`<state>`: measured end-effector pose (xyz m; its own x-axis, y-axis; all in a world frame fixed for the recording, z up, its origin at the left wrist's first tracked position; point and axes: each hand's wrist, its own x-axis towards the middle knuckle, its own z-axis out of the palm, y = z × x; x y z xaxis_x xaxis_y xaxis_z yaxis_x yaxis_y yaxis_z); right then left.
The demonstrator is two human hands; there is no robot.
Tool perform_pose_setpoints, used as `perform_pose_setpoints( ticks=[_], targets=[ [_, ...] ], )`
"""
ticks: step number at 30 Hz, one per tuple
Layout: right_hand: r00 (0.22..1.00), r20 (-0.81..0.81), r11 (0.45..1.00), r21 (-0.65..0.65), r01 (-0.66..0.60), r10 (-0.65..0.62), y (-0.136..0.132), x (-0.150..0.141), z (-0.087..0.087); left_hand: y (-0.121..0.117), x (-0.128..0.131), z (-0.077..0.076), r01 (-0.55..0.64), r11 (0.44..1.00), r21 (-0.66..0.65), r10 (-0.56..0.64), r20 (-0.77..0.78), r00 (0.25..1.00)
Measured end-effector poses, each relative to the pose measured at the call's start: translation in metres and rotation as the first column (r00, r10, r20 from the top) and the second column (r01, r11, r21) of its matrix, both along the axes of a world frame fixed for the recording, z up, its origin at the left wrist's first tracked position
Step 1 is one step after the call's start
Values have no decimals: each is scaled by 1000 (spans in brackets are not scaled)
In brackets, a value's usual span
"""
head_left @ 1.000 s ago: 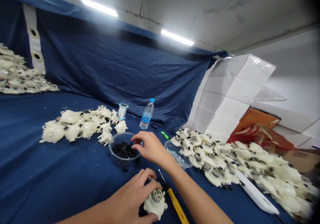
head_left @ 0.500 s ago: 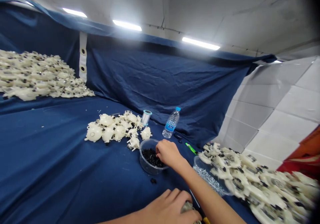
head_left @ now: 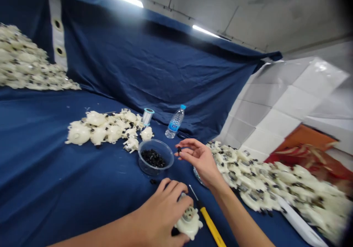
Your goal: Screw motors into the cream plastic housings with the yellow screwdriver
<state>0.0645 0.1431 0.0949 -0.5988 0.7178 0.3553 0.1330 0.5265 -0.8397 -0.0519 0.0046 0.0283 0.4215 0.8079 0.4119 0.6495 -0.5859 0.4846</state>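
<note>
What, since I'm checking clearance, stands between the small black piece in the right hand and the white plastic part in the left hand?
Nothing visible does. The right hand pinches the black piece above blue cloth; the yellow screwdriver lies flat beside the white part, and the left hand grips it from the left.

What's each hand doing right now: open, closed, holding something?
Left hand: closed, gripping a cream plastic moulded part.
Right hand: pinching a small black piece between thumb and fingertip, other fingers loosely spread.
</note>
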Motion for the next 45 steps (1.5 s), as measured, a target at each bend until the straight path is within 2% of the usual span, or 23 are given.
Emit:
perform_pose_setpoints(
  ticks=[4,10,19,28,31,37,41,43,45],
  targets=[
    [991,-130,990,-138,-4,-14,-25,45,-11,-2,2,-5,19,992,-129,-10,68,998],
    [983,-170,975,-222,27,-66,-34,72,-30,6,3,-22,15,972,-236,43,235,971],
    [975,-207,942,-337,3,-77,-33,102,-52,12,-6,-24,-124,982,-140,139,99,985],
    [974,-216,887,-460,-40,-67,-40,100,-57,13,-8,-31,-186,980,-73,189,43,981],
    [983,-171,874,-484,-31,-60,-42,99,-59,14,-9,-32,-204,976,-71,207,39,978],
    [999,-43,894,-449,10,-33,-42,96,-68,15,-8,-34,-194,976,-94,198,30,980],
    [998,57,928,-369,43,-23,-43,96,-72,15,-6,-29,-169,978,-123,173,28,984],
    [990,136,962,-266,60,-24,-44,97,-71,14,-6,-27,-165,977,-135,171,35,985],
    [972,236,997,-72,35,-17,-44,98,-69,14,-6,-24,-163,976,-145,170,40,985]
  ],
)
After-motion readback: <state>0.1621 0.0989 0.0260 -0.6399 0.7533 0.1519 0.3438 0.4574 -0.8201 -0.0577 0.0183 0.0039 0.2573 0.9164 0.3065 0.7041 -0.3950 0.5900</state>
